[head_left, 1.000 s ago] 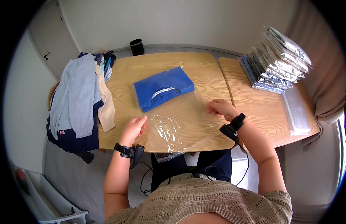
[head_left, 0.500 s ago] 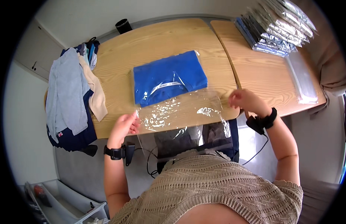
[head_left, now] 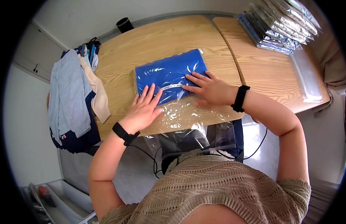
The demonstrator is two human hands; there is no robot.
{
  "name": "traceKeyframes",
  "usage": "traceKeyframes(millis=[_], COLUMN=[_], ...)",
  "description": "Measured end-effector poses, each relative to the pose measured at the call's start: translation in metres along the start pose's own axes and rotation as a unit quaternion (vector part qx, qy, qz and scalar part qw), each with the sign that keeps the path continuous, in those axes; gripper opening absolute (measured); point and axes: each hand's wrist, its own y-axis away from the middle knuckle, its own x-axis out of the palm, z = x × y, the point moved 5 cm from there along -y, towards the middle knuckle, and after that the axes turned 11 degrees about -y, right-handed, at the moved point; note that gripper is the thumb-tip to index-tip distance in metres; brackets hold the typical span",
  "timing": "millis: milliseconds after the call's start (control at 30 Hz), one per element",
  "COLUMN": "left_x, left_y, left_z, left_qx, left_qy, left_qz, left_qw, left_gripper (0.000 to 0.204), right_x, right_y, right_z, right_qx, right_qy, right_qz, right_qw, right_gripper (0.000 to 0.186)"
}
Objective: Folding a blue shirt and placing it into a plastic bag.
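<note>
Blue garment: folded flat on the bench (head_left: 143,48); the blue garment (head_left: 169,74) is the centre of the clock below.
Clear bag: around the garment; the clear bag (head_left: 176,115) runs toward 6 o'clock, past the bench edge over the lap.
Left hand: the left hand (head_left: 140,112), at 7 o'clock, lies spread on the film; its grip holds nothing.
Right hand: the right hand (head_left: 214,89), between 3 and 4 o'clock, likewise spread flat, grip loose.
Done: garment folded and inside the bag, by the look of it; a stack of wrapped packets (head_left: 279,30) stands at 2 o'clock.
Left: the bag's near end is loose, though glare hides whether its mouth is sealed; a clothes pile (head_left: 70,93) at 9 o'clock is unbagged.
</note>
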Motion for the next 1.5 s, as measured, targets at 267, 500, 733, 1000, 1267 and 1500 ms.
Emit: traceKeyframes(millis=[267, 500, 733, 1000, 1267, 1500], left_x=[0.017, 0.031, 0.050, 0.035, 0.027, 0.009], left_y=[-0.004, 0.052, 0.051, 0.022, 0.063, 0.053], left_z=[-0.002, 0.045, 0.037, 0.004, 0.006, -0.019], left_qx=[0.023, -0.163, -0.255, -0.186, -0.044, 0.080], left_qy=[0.001, 0.254, 0.518, 0.444, 0.209, 0.094], left_qz=[-0.017, -0.260, -0.149, -0.070, -0.241, -0.235], left_qw=[1.000, 0.917, 0.803, 0.874, 0.947, 0.964], left_gripper=[0.063, 0.048, 0.055, 0.061, 0.054, 0.055], right_x=[0.011, -0.036, 0.021, 0.017, 0.013, 0.006], right_y=[0.003, 0.059, 0.098, 0.141, 0.192, 0.151], right_z=[-0.009, -0.037, -0.030, -0.015, 0.008, 0.007], right_qx=[-0.007, 0.172, 0.327, 0.352, 0.294, 0.200], right_qy=[-0.030, -0.375, -0.514, -0.588, -0.154, 0.009], right_qz=[0.039, -0.167, -0.245, -0.312, -0.389, -0.239], right_qw=[0.999, 0.895, 0.754, 0.658, 0.859, 0.950], right_gripper=[0.065, 0.044, 0.042, 0.037, 0.039, 0.054])
